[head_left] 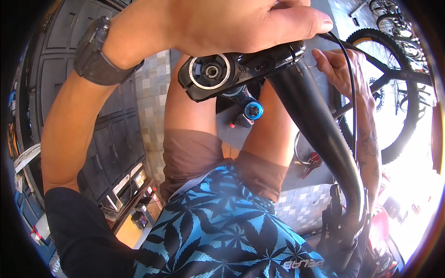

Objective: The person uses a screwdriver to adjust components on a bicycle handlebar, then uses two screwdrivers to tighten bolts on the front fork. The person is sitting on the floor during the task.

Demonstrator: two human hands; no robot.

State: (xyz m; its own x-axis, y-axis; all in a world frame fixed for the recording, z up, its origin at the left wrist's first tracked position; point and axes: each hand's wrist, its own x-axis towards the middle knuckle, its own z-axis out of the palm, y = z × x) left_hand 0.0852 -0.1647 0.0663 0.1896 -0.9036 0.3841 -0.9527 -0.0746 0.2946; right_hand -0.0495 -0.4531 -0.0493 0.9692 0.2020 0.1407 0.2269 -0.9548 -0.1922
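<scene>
A black stem (252, 62) with a silver ring round its bore sits on a black handlebar (320, 120) that runs down to levers at the lower right. My left hand (241, 23) lies across the top of the stem and bar, fingers curled round them and mostly hidden, thumb extended. My right hand (343, 67), just right of the bar, is closed in a pinch on a thin tool (315, 67), too small to make out well, at the stem's clamp. Below the stem, between my thighs, shows a part with a blue anodized cap (253, 110). A black cable (353, 116) hangs beside the bar.
A bicycle with a knobby tyre (394, 139) stands at the right, other bicycles (389, 21) behind it. A dark panelled door (116, 125) and cluttered shelves (139, 204) are at the left. A red-handled tool (311, 164) lies beyond my right thigh on a dark surface.
</scene>
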